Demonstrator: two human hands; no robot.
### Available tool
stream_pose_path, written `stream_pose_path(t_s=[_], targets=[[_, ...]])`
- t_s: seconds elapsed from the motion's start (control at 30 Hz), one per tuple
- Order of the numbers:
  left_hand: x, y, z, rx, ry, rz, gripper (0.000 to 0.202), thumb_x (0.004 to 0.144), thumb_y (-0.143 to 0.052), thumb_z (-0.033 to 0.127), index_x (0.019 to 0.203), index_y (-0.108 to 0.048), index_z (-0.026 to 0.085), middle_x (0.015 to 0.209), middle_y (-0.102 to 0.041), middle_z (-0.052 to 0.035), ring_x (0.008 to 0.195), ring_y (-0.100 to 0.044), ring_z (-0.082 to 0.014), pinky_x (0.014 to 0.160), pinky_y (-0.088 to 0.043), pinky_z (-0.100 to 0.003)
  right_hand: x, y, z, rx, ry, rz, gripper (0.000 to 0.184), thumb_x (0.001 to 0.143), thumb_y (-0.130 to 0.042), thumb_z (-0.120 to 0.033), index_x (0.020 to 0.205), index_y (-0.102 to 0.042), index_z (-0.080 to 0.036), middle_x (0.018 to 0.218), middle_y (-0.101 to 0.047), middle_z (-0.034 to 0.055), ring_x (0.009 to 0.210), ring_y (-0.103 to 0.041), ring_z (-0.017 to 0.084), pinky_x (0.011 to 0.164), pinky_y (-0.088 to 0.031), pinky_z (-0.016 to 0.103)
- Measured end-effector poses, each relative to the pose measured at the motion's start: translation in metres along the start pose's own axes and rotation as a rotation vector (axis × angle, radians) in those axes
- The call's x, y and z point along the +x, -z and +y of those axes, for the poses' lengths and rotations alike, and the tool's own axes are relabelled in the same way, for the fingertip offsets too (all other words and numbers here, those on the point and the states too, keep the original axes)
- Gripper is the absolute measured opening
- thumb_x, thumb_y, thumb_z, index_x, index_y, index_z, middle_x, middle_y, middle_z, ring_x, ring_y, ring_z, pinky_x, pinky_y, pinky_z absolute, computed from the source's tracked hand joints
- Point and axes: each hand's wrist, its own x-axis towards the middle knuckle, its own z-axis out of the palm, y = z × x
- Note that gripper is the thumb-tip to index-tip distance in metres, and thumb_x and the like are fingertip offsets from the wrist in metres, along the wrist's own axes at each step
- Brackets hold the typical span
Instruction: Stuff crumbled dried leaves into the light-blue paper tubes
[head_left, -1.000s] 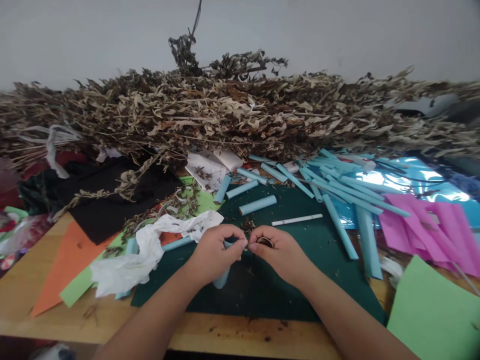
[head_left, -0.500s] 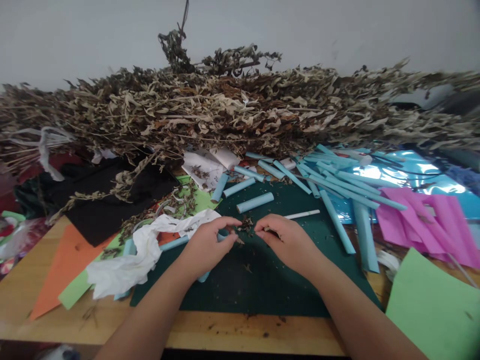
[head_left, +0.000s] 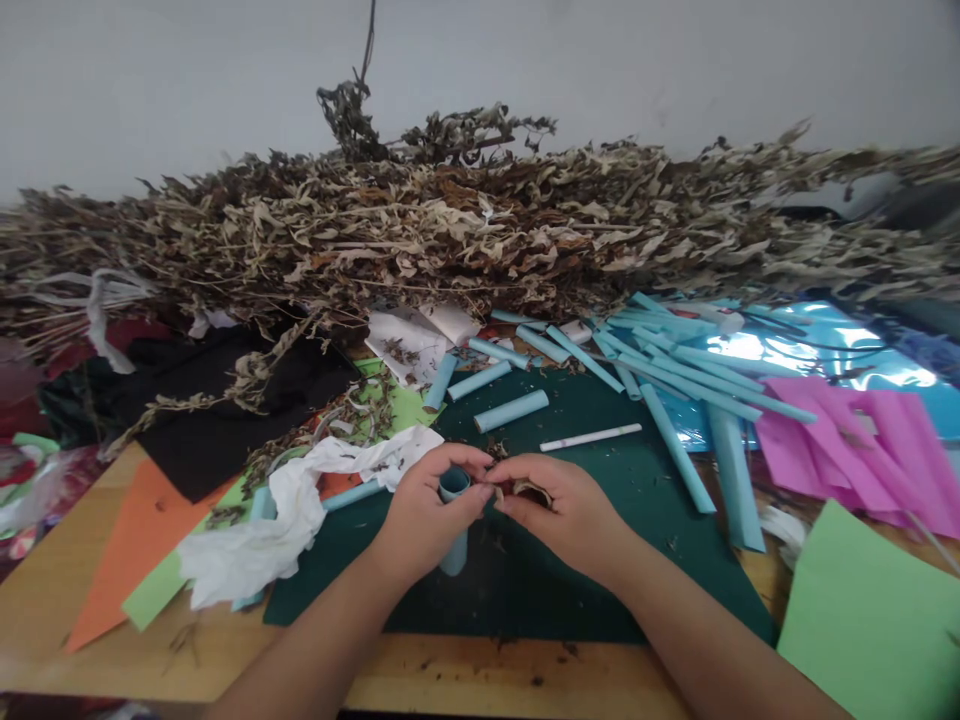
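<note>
My left hand [head_left: 427, 505] is closed around an upright blue paper tube [head_left: 454, 484], whose open top shows between thumb and fingers and whose lower end sticks out below the hand. My right hand [head_left: 566, 505] pinches dried leaf [head_left: 531, 490], with part of it showing inside the curled fingers. The fingertips of both hands meet just right of the tube's mouth, over the dark green mat [head_left: 540, 590]. Leaf crumbs lie on the mat under and beyond the fingers. A thin white stick [head_left: 591, 437] rests on the mat behind my right hand.
Dried leafy branches [head_left: 450, 230] are heaped along the wall. Many blue paper tubes [head_left: 682, 365] lie at the back right, near pink paper [head_left: 862, 440] and green paper [head_left: 870, 620]. Crumpled white tissue [head_left: 289, 510], orange paper [head_left: 135, 550] and black cloth [head_left: 187, 430] lie left.
My right hand has moved left until its fingertips meet those of my left hand. The tube in my left hand shows more plainly, and the white stick is fully uncovered.
</note>
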Motion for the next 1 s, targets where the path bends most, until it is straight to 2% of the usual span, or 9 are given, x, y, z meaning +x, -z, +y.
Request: stream_pose_path(t_s=[0.13, 0.27, 0.47, 0.53, 0.63, 0.7, 0.83, 0.9, 1.0], targets=[[0.001, -0.001, 0.001, -0.065, 0.018, -0.015, 0.024, 0.064, -0.056, 0.018, 0.086, -0.050, 0.015, 0.067, -0.052, 0.0023, 0.049, -0.047, -0.0056, 0.050, -0.041, -0.019, -0.001, -0.001, 0.003, -0.129, 0.157, 0.045, 0.015, 0.075, -0.050, -0.015, 0.084, -0.059, -0.022, 0.080, -0.063, 0.0026, 0.073, -0.056, 0.014, 0.064, -0.043, 0.026], [-0.001, 0.000, -0.001, -0.045, -0.029, -0.046, 0.028, 0.067, -0.054, 0.018, 0.094, -0.048, 0.016, 0.068, -0.052, 0.0020, 0.052, -0.047, -0.0062, 0.052, -0.040, -0.020, -0.002, 0.002, 0.004, -0.097, 0.158, 0.133, 0.009, 0.075, -0.050, -0.016, 0.075, -0.057, -0.022, 0.072, -0.061, 0.0015, 0.066, -0.056, 0.013, 0.059, -0.043, 0.024], [-0.008, -0.007, -0.013, 0.029, -0.395, -0.097, 0.037, 0.068, -0.058, 0.022, 0.102, -0.042, 0.019, 0.064, -0.049, 0.0030, 0.058, -0.049, -0.0082, 0.058, -0.041, -0.021, -0.006, 0.005, -0.007, 0.078, 0.223, 0.230, 0.008, 0.074, -0.052, -0.014, 0.072, -0.053, -0.021, 0.068, -0.057, -0.0004, 0.063, -0.054, 0.011, 0.055, -0.043, 0.022], [-0.009, -0.011, -0.017, 0.026, -0.492, -0.142, 0.045, 0.069, -0.058, 0.023, 0.108, -0.036, 0.020, 0.068, -0.052, 0.0013, 0.062, -0.052, -0.0096, 0.059, -0.042, -0.021, -0.006, 0.003, -0.013, 0.105, 0.277, 0.179, 0.008, 0.075, -0.051, -0.013, 0.073, -0.054, -0.021, 0.067, -0.055, -0.0006, 0.063, -0.053, 0.011, 0.055, -0.043, 0.021], [-0.010, -0.015, -0.019, 0.063, -0.565, -0.184, 0.051, 0.069, -0.056, 0.019, 0.112, -0.028, 0.022, 0.085, -0.055, -0.0042, 0.074, -0.055, -0.0126, 0.065, -0.044, -0.023, -0.005, 0.001, -0.020, -0.040, 0.284, 0.062, 0.007, 0.075, -0.052, -0.016, 0.071, -0.057, -0.019, 0.070, -0.052, 0.0018, 0.065, -0.051, 0.012, 0.056, -0.041, 0.022], [-0.009, -0.015, -0.018, 0.083, -0.574, -0.197, 0.047, 0.071, -0.052, 0.019, 0.110, -0.027, 0.023, 0.094, -0.053, -0.0065, 0.082, -0.055, -0.0141, 0.069, -0.044, -0.025, -0.004, 0.002, -0.022, -0.209, 0.231, -0.019, 0.011, 0.076, -0.052, -0.021, 0.069, -0.059, -0.018, 0.071, -0.050, 0.0031, 0.065, -0.048, 0.013, 0.054, -0.039, 0.023], [-0.007, -0.014, -0.017, 0.072, -0.534, -0.181, 0.040, 0.073, -0.049, 0.032, 0.105, -0.027, 0.021, 0.085, -0.051, -0.0052, 0.074, -0.054, -0.0135, 0.064, -0.044, -0.025, -0.004, 0.008, -0.026, -0.370, 0.191, -0.155, 0.015, 0.078, -0.046, -0.027, 0.079, -0.059, -0.019, 0.074, -0.048, 0.0044, 0.064, -0.046, 0.015, 0.053, -0.035, 0.025], [-0.006, -0.014, -0.018, 0.080, -0.504, -0.152, 0.038, 0.071, -0.051, 0.033, 0.100, -0.029, 0.021, 0.078, -0.049, -0.0024, 0.067, -0.051, -0.0115, 0.059, -0.043, -0.024, -0.005, 0.011, -0.026, -0.308, 0.192, -0.133, 0.016, 0.080, -0.040, -0.025, 0.085, -0.054, -0.020, 0.074, -0.049, 0.0039, 0.063, -0.045, 0.014, 0.054, -0.035, 0.025], [-0.006, -0.017, -0.018, 0.036, -0.451, -0.160, 0.032, 0.071, -0.050, 0.024, 0.094, -0.029, 0.022, 0.071, -0.047, 0.0011, 0.057, -0.047, -0.0079, 0.052, -0.040, -0.020, -0.004, 0.011, -0.027, -0.152, 0.128, 0.011, 0.011, 0.082, -0.034, -0.018, 0.084, -0.044, -0.020, 0.068, -0.045, 0.0004, 0.058, -0.043, 0.012, 0.052, -0.036, 0.023]])
